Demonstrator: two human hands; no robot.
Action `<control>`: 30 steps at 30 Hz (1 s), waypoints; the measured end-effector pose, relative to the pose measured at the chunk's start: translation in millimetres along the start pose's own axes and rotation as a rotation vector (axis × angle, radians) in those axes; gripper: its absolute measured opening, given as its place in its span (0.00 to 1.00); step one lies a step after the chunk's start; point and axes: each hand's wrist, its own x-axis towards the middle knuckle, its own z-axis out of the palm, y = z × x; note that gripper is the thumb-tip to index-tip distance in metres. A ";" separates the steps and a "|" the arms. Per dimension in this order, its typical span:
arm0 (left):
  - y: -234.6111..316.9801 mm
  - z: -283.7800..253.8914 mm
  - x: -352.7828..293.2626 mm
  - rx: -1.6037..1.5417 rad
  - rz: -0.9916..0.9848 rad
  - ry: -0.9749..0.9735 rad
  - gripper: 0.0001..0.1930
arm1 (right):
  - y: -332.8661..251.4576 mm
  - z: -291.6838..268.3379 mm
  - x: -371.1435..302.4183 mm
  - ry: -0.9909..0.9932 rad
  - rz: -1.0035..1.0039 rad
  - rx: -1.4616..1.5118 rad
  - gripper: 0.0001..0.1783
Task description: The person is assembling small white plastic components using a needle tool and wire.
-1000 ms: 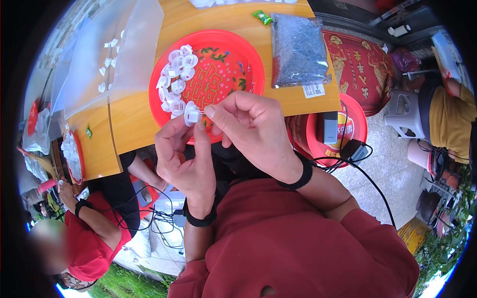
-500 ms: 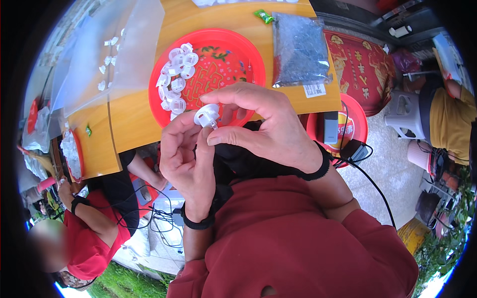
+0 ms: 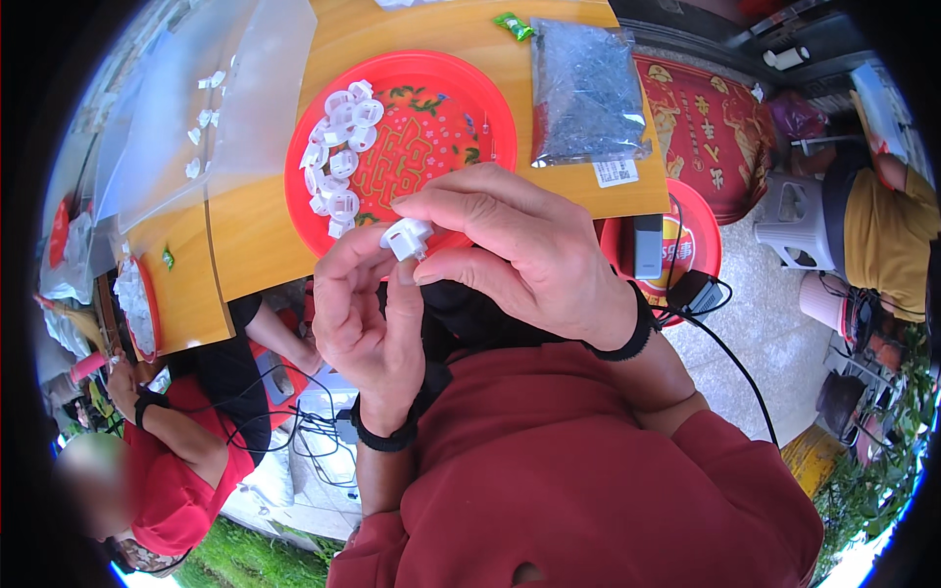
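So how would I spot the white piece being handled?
Find the round red tray on the wooden table. At its near rim in the picture, the left hand holds a small white plastic piece. Similar pieces lie clustered in the tray; this one is in hand.

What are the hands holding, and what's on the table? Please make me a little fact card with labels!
Left hand: pinches a small white plastic piece between thumb and finger
Right hand: curved around the piece, thumb close below it; whether it touches is hard to tell
Table: yellow-brown, wood-look top
Tray: round, red, shiny, with a flower pattern
In the tray: a cluster of white plastic pieces, along its left side
Right of the tray: a clear plastic bag full of small bluish-grey bits
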 end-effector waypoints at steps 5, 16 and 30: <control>-2.8 1.2 -1.5 0.055 0.053 0.011 0.15 | -0.9 1.2 0.6 -0.001 -0.019 -0.013 0.23; -7.7 -0.9 -2.3 0.148 0.191 0.012 0.16 | 7.7 5.3 -1.2 0.057 -0.120 0.006 0.27; -15.4 4.4 1.0 0.241 0.308 0.061 0.13 | 11.4 15.0 -8.6 0.086 -0.193 -0.087 0.27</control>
